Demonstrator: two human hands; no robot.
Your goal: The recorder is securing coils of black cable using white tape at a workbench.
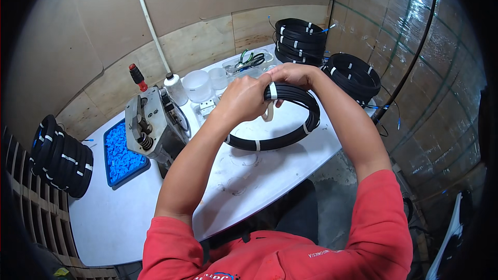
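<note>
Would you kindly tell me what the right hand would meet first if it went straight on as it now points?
The right hand would probably meet the left hand first, beside the black cable coil; whether the two hands touch is unclear.

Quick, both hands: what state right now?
Left hand: closed on the black cable coil.
Right hand: curled at the coil's top; whether it grips anything cannot be told.

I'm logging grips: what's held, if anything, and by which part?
Black coil, by its far side, beside a white band, in the left hand; the right hand is there, its hold unclear.
</note>
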